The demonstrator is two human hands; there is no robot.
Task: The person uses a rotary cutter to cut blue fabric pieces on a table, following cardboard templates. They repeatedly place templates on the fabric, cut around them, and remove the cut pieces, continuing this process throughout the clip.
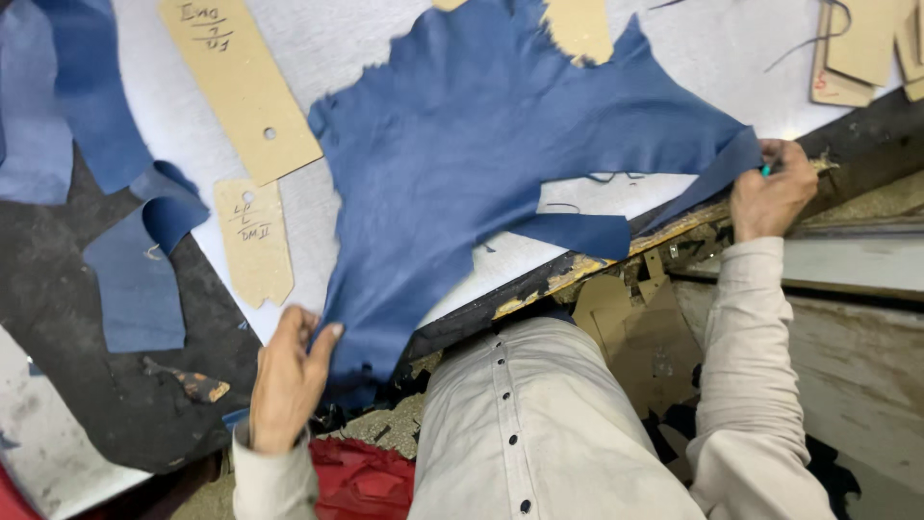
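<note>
far-left scraps: blue leather offcuts (135, 279) lie on the dark mat, left of the left hand, apart from it.
templates: two tan card patterns (252, 241) with handwritten marks and a punched hole, up and left of the left hand, flat on the tabletop (318, 48).
left hand: left hand (287, 377) clamped on the lower corner of the hide, thumb on top, fingers curled under the edge.
hide: large blue leather hide (481, 144) spread on the tabletop, up and right of the left hand, up and left of the right hand. Suede-like nap, ragged uncut rim, one cut notch on the near edge, limp, lies flat with slight ripples.
long axis: runs diagonally from the left hand's corner to the right hand's corner; each hand owns one end, neither is nearer the middle.
right hand: right hand (770, 193) pinched shut on the hide's far-right flap at the tabletop edge; something small and teal shows at the fingers, can't tell what.
far-right: more tan card patterns (857, 48) above the right hand, well apart.
</note>
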